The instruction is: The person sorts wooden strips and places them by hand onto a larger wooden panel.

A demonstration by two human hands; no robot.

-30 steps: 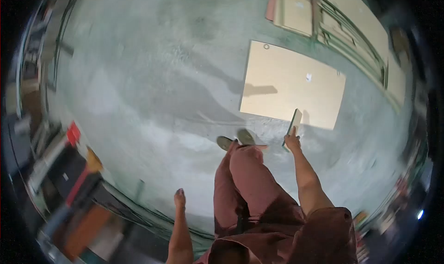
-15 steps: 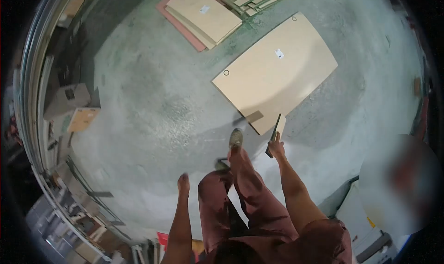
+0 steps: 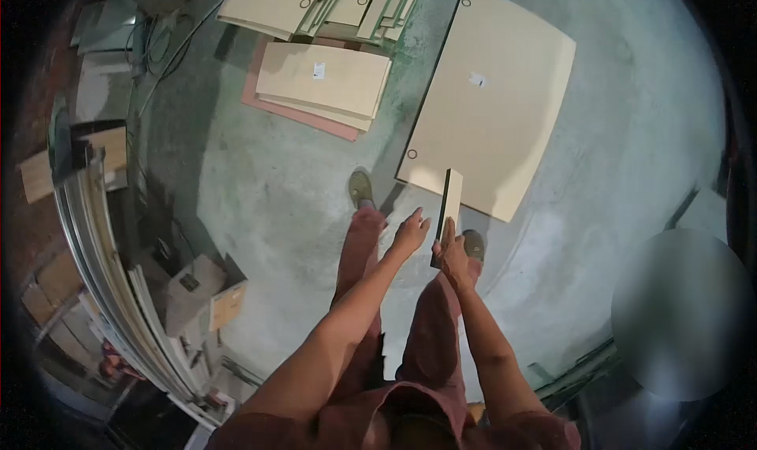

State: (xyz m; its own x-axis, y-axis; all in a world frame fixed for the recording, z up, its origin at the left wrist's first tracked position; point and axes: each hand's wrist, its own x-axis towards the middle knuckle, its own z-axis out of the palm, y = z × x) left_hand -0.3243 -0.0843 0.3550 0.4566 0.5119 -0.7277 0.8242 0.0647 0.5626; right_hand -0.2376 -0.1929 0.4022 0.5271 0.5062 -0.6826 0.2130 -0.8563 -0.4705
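Note:
My right hand (image 3: 452,254) grips a narrow wooden strip (image 3: 452,201) with a dark edge near its lower end. The strip points forward, and its far end overlaps the near edge of a large pale panel (image 3: 493,95) lying on the floor. That panel has a white label and ringed holes at two corners. Just left of the strip is my left hand (image 3: 412,233), its fingers partly spread and holding nothing, a small gap away from the wood.
Stacked smaller panels (image 3: 323,83) lie on a reddish sheet at the upper left, with more boards (image 3: 272,4) beyond. Long profiles (image 3: 118,268) and a cardboard box (image 3: 193,292) stand at the left. My shoes (image 3: 360,186) are on the floor near the large panel.
The view has turned and moved nearer the panels. My left hand has come up from low at the left to beside the strip. My right hand still holds the strip.

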